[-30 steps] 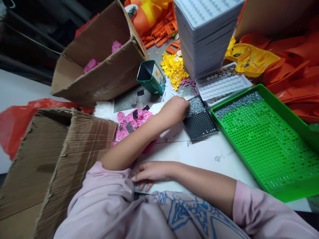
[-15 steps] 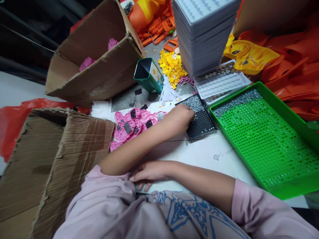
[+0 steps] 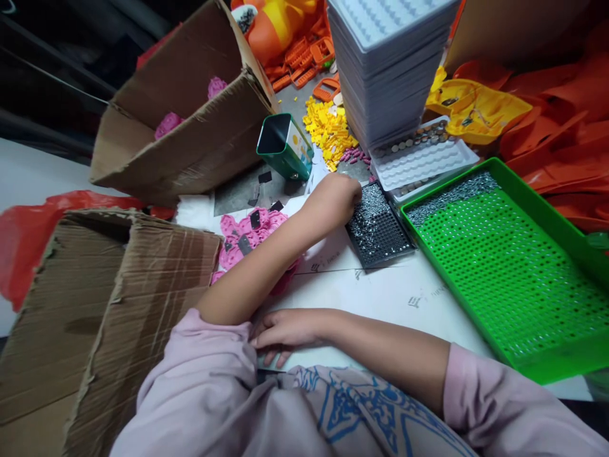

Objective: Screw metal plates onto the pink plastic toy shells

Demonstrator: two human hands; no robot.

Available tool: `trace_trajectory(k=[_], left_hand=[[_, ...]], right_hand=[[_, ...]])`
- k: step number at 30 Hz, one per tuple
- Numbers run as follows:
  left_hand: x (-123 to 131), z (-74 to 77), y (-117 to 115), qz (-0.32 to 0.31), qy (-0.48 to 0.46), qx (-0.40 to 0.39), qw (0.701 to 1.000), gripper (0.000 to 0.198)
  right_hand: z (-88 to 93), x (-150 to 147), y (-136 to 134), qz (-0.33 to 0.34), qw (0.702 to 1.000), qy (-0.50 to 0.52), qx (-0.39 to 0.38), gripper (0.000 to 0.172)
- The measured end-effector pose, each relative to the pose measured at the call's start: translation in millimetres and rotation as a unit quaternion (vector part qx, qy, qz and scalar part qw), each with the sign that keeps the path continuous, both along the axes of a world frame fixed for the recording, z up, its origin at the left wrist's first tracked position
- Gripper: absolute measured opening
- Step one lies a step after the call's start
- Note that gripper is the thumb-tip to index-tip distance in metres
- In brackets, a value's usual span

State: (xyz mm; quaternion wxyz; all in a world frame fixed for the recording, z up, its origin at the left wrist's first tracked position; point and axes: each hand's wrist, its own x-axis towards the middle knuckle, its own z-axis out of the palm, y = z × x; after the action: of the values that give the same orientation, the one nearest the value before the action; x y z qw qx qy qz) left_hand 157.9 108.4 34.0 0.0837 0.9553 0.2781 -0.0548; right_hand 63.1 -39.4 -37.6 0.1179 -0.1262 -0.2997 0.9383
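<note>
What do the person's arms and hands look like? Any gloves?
No gloves: the left hand and right hand are bare, with no rings or watch showing. Pale pink sleeves bunch near the elbows, and the top has a blue print.

Pale pink top (image 3: pixel 190 406), blue line print (image 3: pixel 361 406) across the front; sleeves (image 3: pixel 480 397) bunched near the elbows, forearms (image 3: pixel 266 260) bare
</note>
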Motion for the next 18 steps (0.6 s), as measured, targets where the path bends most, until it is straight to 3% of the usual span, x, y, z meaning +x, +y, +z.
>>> trace_trajectory(k=[6, 11, 18], left_hand=[[13, -7.3, -1, -0.013, 0.032, 0.031, 0.999, 0.026], [9, -5.1, -9, -0.023, 0.033, -0.006, 0.999, 0.021], [5, -10.3, -24, -0.081, 0.042, 0.001, 0.996, 0.026]], right_hand=[[1.3, 0, 0, -0.003, 1.000, -0.006, -0.008, 0.009], [2.2, 1, 1, -0.004, 1.000, -0.014, -0.012, 0.010], [8.0, 4, 2, 0.002, 0.999, -0.023, -0.022, 0.009]])
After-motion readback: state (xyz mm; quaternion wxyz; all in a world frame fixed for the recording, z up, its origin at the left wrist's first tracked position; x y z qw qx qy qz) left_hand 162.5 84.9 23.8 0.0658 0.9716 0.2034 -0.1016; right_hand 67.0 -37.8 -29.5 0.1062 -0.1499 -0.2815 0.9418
